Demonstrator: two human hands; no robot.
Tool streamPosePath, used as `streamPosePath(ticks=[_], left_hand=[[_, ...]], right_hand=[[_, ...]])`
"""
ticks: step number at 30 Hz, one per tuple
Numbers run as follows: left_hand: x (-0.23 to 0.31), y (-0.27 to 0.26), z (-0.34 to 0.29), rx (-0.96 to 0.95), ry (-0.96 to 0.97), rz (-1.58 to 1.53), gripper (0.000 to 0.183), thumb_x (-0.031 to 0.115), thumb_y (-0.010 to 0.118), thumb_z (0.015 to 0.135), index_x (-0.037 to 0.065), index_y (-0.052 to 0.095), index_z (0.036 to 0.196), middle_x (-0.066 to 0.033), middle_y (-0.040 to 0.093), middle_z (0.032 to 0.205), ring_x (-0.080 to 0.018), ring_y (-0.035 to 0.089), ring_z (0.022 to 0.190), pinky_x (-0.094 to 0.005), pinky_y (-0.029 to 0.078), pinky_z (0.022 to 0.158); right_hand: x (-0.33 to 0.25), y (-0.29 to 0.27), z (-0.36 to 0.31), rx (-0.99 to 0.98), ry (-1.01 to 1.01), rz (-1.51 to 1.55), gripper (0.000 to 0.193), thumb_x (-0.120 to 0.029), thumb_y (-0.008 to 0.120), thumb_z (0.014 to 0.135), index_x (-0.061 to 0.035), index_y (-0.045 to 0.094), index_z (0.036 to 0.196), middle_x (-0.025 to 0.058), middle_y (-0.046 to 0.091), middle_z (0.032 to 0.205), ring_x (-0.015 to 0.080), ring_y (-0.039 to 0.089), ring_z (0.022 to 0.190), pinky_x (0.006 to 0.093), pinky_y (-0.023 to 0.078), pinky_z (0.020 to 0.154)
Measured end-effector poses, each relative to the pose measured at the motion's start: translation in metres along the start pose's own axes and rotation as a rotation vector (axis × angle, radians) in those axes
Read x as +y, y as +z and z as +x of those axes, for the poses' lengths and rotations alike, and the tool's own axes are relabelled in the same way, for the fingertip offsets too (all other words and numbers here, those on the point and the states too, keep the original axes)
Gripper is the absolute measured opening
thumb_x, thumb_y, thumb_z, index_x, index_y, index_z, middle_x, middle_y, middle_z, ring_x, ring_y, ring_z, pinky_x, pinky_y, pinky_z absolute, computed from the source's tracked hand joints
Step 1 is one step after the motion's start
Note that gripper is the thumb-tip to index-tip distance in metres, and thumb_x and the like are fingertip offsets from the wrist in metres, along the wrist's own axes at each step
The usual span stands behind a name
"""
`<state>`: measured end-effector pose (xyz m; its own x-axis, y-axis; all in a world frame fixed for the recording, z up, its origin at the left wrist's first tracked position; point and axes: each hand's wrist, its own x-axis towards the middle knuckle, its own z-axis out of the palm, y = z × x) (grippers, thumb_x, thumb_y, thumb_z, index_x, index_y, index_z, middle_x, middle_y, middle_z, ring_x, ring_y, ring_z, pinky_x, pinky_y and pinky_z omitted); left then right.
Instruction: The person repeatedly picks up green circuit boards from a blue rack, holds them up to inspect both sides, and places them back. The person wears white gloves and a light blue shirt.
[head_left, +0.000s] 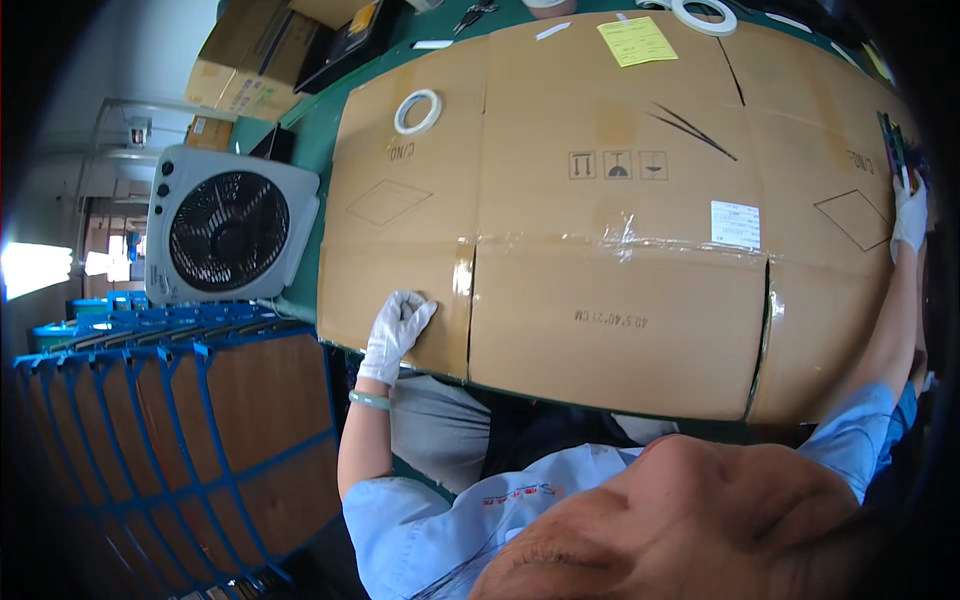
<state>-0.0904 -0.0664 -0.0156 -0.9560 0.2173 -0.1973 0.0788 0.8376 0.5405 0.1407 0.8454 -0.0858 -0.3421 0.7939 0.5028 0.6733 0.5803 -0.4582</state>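
A flattened brown cardboard box covers most of the table in front of me. My left hand, in a white glove, rests on its near left part with the fingers curled in; nothing shows in them. At the far right edge, my gloved right hand holds a narrow dark green strip, like a circuit board; its lower end is hidden by the fingers. Dark tweezers lie on the cardboard toward the back, away from both hands. A white tape roll lies at the back left of the cardboard.
A yellow paper and a second tape roll are at the back edge. Left of the table stands a box fan, with cartons behind it. A blue metal rack is at lower left.
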Motion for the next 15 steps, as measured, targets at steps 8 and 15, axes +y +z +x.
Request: streamPosePath(ticks=[8, 15], left_hand=[[0.021, 0.0, -0.015, -0.002, 0.067, -0.158, 0.041, 0.036, 0.074, 0.082, 0.002, 0.059, 0.097, -0.017, 0.064, 0.091, -0.0267, 0.063, 0.085, -0.0379, 0.049, 0.074], [-0.02, -0.001, -0.02, 0.051, 0.297, 0.066, 0.039, 0.043, 0.069, 0.083, 0.007, 0.064, 0.095, -0.0167, 0.067, 0.091, -0.0346, 0.064, 0.089, -0.0425, 0.05, 0.078]], right_hand=[[-0.09, -0.059, -0.093, -0.139, -0.192, 0.351, 0.05, -0.024, 0.062, 0.093, -0.0038, 0.049, 0.136, 0.0132, 0.055, 0.135, 0.0222, 0.051, 0.124, 0.034, 0.037, 0.106], [-0.2, -0.101, -0.227, -0.496, -0.354, 0.691, 0.057, -0.008, 0.066, 0.09, 0.0037, 0.042, 0.14, 0.0181, 0.05, 0.135, 0.0256, 0.05, 0.122, 0.0366, 0.039, 0.106]])
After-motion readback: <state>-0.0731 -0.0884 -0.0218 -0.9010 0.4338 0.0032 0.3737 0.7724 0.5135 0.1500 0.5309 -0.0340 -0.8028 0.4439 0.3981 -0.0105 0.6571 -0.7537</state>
